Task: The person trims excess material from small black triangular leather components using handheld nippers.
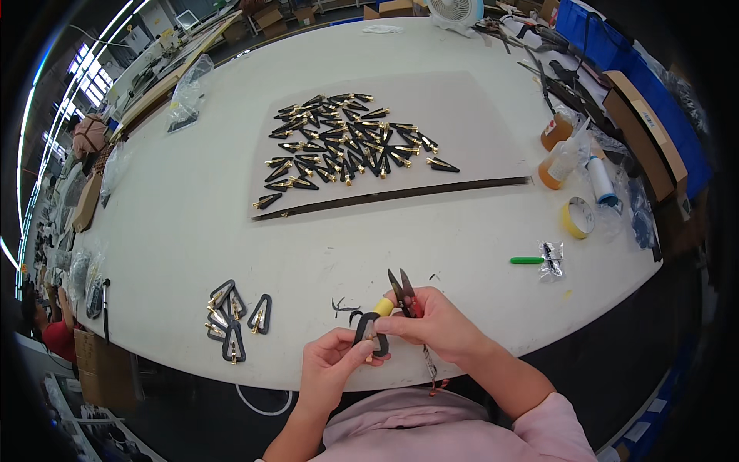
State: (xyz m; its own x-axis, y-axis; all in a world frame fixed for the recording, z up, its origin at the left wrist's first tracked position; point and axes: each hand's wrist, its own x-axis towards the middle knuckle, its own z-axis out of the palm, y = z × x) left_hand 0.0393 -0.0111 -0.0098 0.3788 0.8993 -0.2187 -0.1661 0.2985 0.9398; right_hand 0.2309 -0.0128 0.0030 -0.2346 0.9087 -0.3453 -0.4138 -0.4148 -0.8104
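Observation:
Near the front edge, my left hand (335, 358) grips a black triangular piece (373, 345) with a paler centre. My right hand (427, 327) holds red-handled scissors (402, 289), blades upward, its thumb on the same piece. A yellow band or sleeve (383, 306) sits by its fingertips; what it wraps is unclear. Black scraps (341, 306) lie just beyond. Several triangular pieces with brass-coloured fittings (234, 339) lie left of my hands. Farther back, several black-and-brass pointed pieces (346, 138) are spread on a grey sheet (469, 108), behind a long dark strip (392, 196).
On the table's (177, 246) right are orange-liquid bottles (554, 173), yellow tape (577, 217), a green-handled tool (527, 260), cardboard (645, 131) and blue bins (573, 23). A fan (454, 11) is at the back. Two other people (91, 138) are at the left, one in red (58, 339).

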